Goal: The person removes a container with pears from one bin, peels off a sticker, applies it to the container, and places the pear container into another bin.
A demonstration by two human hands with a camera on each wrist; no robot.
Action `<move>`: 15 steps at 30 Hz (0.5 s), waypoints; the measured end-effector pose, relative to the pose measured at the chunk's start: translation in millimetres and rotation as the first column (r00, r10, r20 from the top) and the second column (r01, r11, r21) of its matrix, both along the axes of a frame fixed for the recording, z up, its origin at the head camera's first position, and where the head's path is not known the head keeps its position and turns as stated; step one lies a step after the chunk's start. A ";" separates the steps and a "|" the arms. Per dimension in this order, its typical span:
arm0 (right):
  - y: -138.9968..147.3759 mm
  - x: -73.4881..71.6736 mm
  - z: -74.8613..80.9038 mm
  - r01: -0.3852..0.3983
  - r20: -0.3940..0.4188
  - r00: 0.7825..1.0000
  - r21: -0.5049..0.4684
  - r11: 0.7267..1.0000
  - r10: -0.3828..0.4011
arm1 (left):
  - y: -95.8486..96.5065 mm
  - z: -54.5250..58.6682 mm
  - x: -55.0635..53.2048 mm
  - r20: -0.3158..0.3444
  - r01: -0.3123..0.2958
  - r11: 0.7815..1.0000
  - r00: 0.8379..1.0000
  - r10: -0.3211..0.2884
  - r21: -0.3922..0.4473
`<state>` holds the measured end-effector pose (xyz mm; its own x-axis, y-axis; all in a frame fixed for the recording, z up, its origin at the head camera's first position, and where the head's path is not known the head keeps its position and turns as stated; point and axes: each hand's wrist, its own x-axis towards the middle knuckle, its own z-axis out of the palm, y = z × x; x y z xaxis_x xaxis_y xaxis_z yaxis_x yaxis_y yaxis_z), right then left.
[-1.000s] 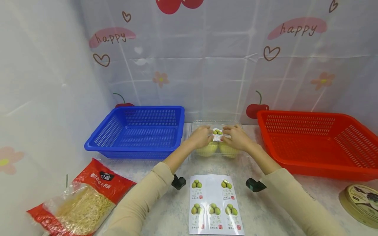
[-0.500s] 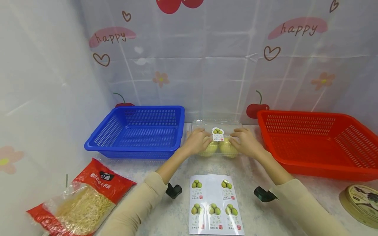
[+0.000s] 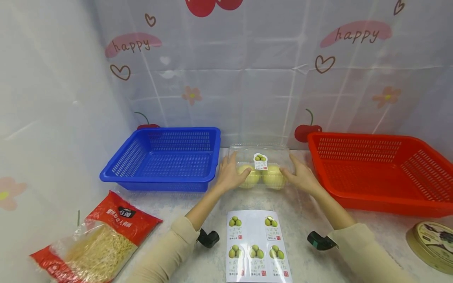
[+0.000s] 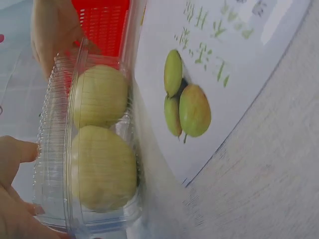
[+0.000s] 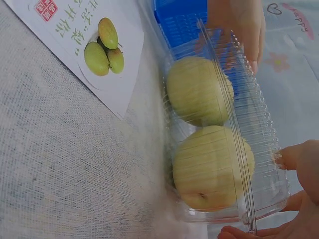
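A clear plastic fruit box stands at the back of the table, its lid down over pale yellow-green pears. On the lid is a white label printed with pears. My left hand holds the box's left side, thumb on the lid and fingers at the rim. Opposite it, my right hand holds the right side in the same way, as the right wrist view shows with its thumb on the lid. Below the box lies a white sheet of pear labels, with a bare space in its upper middle.
A blue basket stands left of the box and a red basket right of it. At the front left lies a red bag of pasta. A round tin sits at the right edge. A printed curtain hangs behind.
Both hands have moved apart, from the label at the middle of the lid outward to the two sides of the box. The box has stayed in place.
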<state>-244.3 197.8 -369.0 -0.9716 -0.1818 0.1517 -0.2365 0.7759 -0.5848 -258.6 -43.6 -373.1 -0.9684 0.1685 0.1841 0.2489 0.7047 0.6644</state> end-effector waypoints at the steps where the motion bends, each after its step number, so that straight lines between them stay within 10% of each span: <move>1: 0.0 0.4 -0.6 0.003 0.014 1.000 -0.009 1.000 -0.003 | -0.5 -0.8 0.7 0.016 -0.006 1.000 1.000 0.005 0.024; 15: 1.4 4.1 -3.8 0.065 0.085 0.995 -0.129 0.989 -0.055 | -7.5 -7.9 3.7 0.015 -0.016 0.991 1.000 0.015 0.129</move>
